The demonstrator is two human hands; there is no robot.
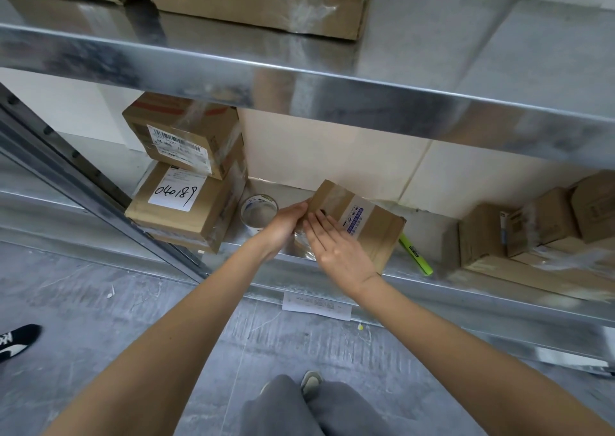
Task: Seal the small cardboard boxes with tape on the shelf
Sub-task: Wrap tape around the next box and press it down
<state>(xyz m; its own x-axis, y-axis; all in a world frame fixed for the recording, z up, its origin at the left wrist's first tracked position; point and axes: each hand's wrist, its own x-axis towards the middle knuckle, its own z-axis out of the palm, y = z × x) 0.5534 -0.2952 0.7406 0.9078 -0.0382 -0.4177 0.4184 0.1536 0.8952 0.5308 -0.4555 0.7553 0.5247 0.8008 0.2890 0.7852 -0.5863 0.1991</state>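
On a metal shelf (pixel 466 289), the small box (pixel 362 222) lies tilted, long axis running away rightward. Left hand (pixel 283 226) grasps its near-left corner; right hand (pixel 336 249) presses flat, fingers straight. Tape roll (pixel 259 210) sits just left of them, green marker (pixel 416 254) right.

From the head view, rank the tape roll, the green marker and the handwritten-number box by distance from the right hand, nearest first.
1. Green marker, just to the right of the right hand, on the shelf edge.
2. Tape roll, to its left, past the left hand.
3. Handwritten-number box, farthest left.
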